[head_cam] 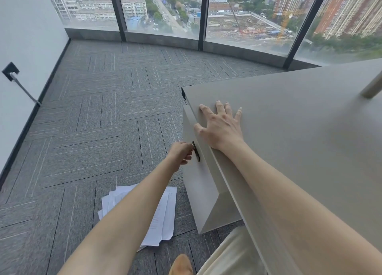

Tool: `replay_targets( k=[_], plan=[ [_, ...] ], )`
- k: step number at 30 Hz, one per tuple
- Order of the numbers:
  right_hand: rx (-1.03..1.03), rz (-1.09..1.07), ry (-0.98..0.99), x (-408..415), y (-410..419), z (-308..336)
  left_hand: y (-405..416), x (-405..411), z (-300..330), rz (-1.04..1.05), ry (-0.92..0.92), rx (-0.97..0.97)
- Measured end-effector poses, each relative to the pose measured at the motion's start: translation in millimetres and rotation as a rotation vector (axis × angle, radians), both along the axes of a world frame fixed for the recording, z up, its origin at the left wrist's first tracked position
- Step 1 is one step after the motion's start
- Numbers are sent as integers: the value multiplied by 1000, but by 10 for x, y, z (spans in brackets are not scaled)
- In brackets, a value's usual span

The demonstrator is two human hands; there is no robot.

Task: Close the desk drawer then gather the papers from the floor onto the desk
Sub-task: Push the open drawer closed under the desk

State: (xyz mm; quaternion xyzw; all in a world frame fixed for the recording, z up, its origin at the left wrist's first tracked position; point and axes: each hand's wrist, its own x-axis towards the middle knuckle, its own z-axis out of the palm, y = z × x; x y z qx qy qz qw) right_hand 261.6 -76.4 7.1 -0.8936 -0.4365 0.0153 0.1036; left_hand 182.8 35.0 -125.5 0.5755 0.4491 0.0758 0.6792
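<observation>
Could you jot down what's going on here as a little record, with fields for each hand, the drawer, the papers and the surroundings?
left hand: at the dark handle on the drawer front, fingers curled at it
right hand: flat, fingers spread, on the desk top near its edge
drawer: front sits close under the desk edge; whether fully shut is hard to tell
papers: loose white sheets, fanned on the carpet beside the drawer, partly hidden by the left forearm
surroundings: tall windows overlooking city buildings

High-rise office: carpet tiles (115,113); desk (289,119); full-height windows (163,8) over city.
</observation>
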Motion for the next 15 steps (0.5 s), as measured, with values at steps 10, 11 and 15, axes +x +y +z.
replay_targets(
  k=[10,11,15],
  plan=[
    [7,-4,1,7,5,-8,64,58,-7,-55,17,-388],
    [9,-5,2,8,4,-9,65,64,-2,-63,32,-394],
    [7,-2,2,11,3,-17,74,92,37,-93,113,-380]
  ],
)
